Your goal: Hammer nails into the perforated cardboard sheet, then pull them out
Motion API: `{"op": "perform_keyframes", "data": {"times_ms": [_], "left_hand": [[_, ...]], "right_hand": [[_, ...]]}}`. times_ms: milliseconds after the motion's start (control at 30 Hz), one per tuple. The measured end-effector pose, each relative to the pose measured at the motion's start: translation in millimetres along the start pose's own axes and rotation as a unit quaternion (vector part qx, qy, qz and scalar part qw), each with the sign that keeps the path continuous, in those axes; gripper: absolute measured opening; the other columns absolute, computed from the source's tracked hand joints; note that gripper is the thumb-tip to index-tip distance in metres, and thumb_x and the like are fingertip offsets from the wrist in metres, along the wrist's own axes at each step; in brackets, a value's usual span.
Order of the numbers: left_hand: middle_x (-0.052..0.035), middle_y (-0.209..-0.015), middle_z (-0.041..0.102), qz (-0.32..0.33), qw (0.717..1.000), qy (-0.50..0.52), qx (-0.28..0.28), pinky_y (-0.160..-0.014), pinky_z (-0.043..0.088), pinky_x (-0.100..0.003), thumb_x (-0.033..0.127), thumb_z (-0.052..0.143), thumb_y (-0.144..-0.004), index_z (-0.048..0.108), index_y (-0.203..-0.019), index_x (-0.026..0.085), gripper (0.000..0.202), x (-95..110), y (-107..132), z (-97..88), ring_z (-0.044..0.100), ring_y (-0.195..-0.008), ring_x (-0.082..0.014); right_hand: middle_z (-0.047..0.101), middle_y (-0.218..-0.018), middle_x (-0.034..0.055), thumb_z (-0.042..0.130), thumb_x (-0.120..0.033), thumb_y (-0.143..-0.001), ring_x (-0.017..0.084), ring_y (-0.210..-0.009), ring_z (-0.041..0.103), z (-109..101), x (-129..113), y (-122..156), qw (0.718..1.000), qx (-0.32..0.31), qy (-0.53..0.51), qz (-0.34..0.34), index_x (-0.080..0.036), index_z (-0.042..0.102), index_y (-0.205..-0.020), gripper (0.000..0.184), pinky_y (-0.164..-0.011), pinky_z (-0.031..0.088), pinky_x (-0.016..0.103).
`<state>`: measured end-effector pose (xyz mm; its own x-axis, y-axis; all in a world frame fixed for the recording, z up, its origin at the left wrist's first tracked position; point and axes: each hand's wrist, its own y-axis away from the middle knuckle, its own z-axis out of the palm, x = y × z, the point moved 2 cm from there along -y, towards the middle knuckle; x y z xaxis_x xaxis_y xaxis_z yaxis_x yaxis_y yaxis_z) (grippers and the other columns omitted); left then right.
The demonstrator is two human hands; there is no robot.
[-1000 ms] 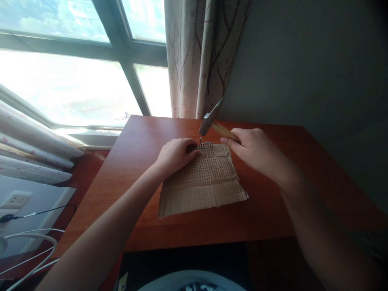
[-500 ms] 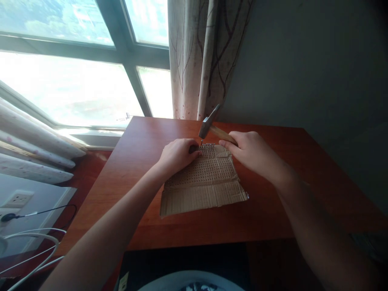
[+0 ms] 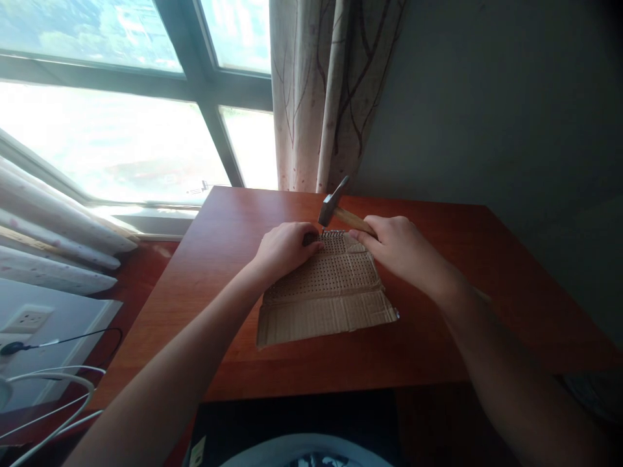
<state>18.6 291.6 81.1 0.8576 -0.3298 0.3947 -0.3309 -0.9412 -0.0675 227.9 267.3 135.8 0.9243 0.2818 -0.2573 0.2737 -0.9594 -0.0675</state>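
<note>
Beyond the cardboard (image 3: 326, 314) in my head view stand a bright window (image 3: 121, 143) and a curtain (image 3: 302, 97); the holed sheet itself lies on a reddish table (image 3: 438, 350). At its far left, my left hand (image 3: 287, 250) rests with fingers curled, though I cannot tell whether they pinch anything, and by its far right corner my right hand (image 3: 396, 243) grips the hammer (image 3: 355, 220), its head just above 1 nail (image 3: 322, 231) at the cardboard's far edge.

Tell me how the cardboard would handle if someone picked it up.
The cardboard is probably light for its size, as it looks like a thin corrugated sheet. It may bend along the creases that cross it. What look like rows of small holes could make it easier to tear there.
</note>
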Motion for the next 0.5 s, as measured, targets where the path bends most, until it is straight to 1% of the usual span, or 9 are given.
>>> {"op": "perform_keyframes", "data": {"times_ms": [167, 333, 500], "left_hand": [[-0.0033, -0.104, 0.077, -0.008, 1.0, 0.006, -0.005, -0.072, 0.05, -0.035, 0.05, 0.06, -0.087, 0.071, -0.109, 0.03, 0.032, -0.2, -0.1, 0.0, 0.07, -0.094, -0.0271], [-0.0036, -0.103, 0.077, -0.006, 1.0, 0.011, -0.001, -0.073, 0.05, -0.036, 0.049, 0.06, -0.087, 0.072, -0.108, 0.03, 0.03, -0.4, -0.4, 0.4, 0.069, -0.093, -0.0266], [-0.004, -0.101, 0.076, -0.004, 1.0, 0.011, -0.006, -0.073, 0.05, -0.036, 0.048, 0.06, -0.087, 0.072, -0.108, 0.029, 0.031, 0.8, -0.3, -0.4, 0.069, -0.09, -0.026]], "right_hand": [[0.06, -0.066, 0.0034, 0.049, -0.045, -0.098, 0.016, -0.061, 0.052, 4.2, -2.2, -0.8, 1.0, -0.015, 0.019, -0.001, -0.021, 0.052, -0.072, 0.036, -0.056, 0.025, 0.03], [0.06, -0.065, 0.003, 0.049, -0.044, -0.098, 0.016, -0.059, 0.051, 5.5, -2.8, 0.8, 1.0, -0.006, 0.025, 0.004, -0.021, 0.053, -0.073, 0.034, -0.056, 0.025, 0.029], [0.061, -0.067, 0.0036, 0.048, -0.043, -0.098, 0.016, -0.061, 0.053, 8.3, -2.2, 2.4, 1.0, -0.018, 0.023, 0.001, -0.021, 0.055, -0.075, 0.033, -0.057, 0.024, 0.029]]}}
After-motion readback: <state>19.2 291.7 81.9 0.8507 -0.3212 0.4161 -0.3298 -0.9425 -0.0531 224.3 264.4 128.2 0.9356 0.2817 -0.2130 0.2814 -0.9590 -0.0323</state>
